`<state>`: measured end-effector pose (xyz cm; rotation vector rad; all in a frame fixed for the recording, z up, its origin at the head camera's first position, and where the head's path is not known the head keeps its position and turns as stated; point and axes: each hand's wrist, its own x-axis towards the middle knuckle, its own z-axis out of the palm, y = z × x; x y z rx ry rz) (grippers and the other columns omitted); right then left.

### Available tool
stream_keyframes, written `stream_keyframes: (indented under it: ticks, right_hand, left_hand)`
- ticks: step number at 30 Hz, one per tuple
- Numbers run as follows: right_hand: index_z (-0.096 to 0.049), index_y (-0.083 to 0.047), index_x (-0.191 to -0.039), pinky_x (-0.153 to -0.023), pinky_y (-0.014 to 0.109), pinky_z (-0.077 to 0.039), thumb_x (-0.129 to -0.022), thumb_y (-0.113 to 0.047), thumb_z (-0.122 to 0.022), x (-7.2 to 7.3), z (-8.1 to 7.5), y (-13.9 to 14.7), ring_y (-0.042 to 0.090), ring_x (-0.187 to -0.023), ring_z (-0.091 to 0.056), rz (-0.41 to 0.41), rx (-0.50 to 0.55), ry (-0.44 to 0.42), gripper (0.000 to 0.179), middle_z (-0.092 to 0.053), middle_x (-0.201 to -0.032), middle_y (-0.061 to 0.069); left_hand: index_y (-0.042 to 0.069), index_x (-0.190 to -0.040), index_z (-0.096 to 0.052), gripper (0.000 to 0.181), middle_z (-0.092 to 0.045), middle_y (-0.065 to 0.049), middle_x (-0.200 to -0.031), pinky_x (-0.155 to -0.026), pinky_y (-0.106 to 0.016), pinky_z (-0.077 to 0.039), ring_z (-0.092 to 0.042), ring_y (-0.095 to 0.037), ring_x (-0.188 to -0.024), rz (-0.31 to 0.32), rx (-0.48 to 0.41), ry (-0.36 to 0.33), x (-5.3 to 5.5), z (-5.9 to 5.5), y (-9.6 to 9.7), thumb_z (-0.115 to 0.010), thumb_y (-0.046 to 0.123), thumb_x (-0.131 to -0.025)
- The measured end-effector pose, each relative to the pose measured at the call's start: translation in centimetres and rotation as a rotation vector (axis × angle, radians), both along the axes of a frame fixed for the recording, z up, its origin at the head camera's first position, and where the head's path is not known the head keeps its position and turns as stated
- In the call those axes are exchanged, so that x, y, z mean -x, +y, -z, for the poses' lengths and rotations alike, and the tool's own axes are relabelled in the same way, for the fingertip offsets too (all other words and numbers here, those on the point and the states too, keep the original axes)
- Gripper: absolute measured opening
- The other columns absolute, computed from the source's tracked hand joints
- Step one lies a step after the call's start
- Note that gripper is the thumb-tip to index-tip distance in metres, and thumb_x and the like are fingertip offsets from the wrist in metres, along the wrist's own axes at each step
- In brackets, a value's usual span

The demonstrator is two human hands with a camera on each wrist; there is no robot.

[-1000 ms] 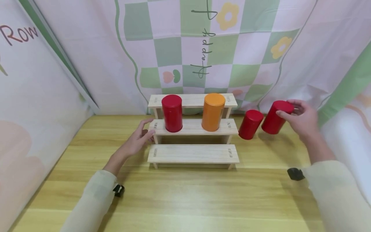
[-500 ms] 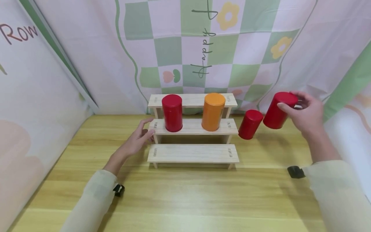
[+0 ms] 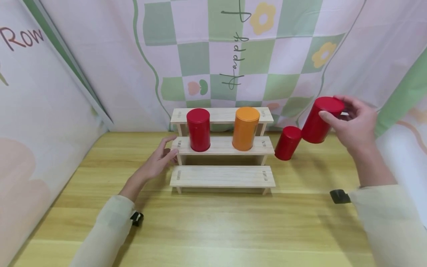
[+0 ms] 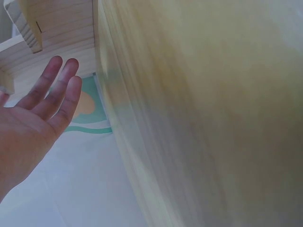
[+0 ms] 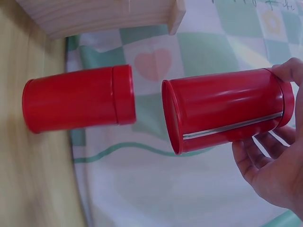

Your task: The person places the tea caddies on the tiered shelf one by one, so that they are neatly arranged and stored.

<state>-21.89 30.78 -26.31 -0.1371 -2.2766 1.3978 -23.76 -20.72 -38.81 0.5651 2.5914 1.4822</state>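
Observation:
My right hand (image 3: 358, 124) grips a red tin canister (image 3: 315, 122) near its lid, thumb on one side and fingers on the other. The right wrist view shows this canister (image 5: 227, 106) raised off the table, its side seam visible. Just left of it, another red canister (image 3: 288, 144) stands on the table. A three-step wooden rack (image 3: 221, 177) carries a third red canister (image 3: 199, 131) and an orange canister (image 3: 245, 130) on its middle step. My left hand (image 3: 156, 161) rests at that step's left end; its fingers (image 4: 61, 94) look nearly straight in the left wrist view.
A light wood-grain table (image 3: 213, 226) lies under everything. Patterned cloth (image 3: 227, 55) hangs behind the rack, with more cloth (image 3: 43, 122) along the left side. A black wrist device (image 3: 340, 196) shows by the right sleeve.
My right hand has raised its red canister off the table, moving up and slightly right. The left hand, the rack and the other canisters stay where they were.

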Motion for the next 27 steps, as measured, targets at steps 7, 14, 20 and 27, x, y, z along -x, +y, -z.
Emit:
stream_keyframes:
  ticks: [7, 14, 20, 27]
  right_hand:
    - [-0.056, -0.015, -0.140, -0.075, 0.001, -0.046, -0.087, -0.021, -0.076, -0.5, -0.5, -1.1, -0.001, -0.096, -0.056, -0.025, 0.005, 0.008, 0.057, -0.058, -0.109, -0.020]
    - [-0.060, -0.010, -0.135, -0.076, 0.003, -0.048, -0.086, -0.012, -0.076, -0.9, -0.6, -2.4, -0.001, -0.091, -0.060, -0.070, 0.020, 0.084, 0.051, -0.061, -0.105, -0.020]
    - [-0.062, -0.010, -0.129, -0.075, 0.004, -0.050, -0.085, -0.006, -0.075, -1.2, -0.7, -3.1, 0.002, -0.092, -0.061, -0.158, 0.068, 0.108, 0.046, -0.064, -0.105, -0.015]
    - [-0.065, -0.012, -0.121, -0.075, 0.006, -0.052, -0.084, 0.001, -0.073, -1.5, -0.4, -4.1, 0.005, -0.092, -0.062, -0.272, 0.155, 0.161, 0.040, -0.066, -0.105, -0.010]
  left_hand:
    - [0.019, -0.155, -0.020, 0.055, -0.069, -0.024, -0.103, -0.074, -0.043, -0.053, -0.065, -0.038, -0.096, -0.004, -0.003, -0.004, -0.1, -0.1, 0.1, -0.041, 0.036, -0.107]
    - [0.024, -0.155, -0.021, 0.052, -0.069, -0.026, -0.104, -0.075, -0.045, -0.053, -0.065, -0.039, -0.096, -0.008, -0.010, -0.012, -0.2, -0.3, 0.2, -0.040, 0.035, -0.108]
    - [0.024, -0.154, -0.020, 0.052, -0.069, -0.023, -0.104, -0.076, -0.045, -0.053, -0.065, -0.037, -0.096, -0.006, -0.002, -0.015, -0.1, -0.3, 0.2, -0.039, 0.037, -0.107]
    - [0.023, -0.155, -0.020, 0.052, -0.069, -0.023, -0.103, -0.076, -0.045, -0.053, -0.066, -0.038, -0.095, -0.003, -0.007, -0.009, -0.2, -0.2, 0.2, -0.039, 0.035, -0.108]
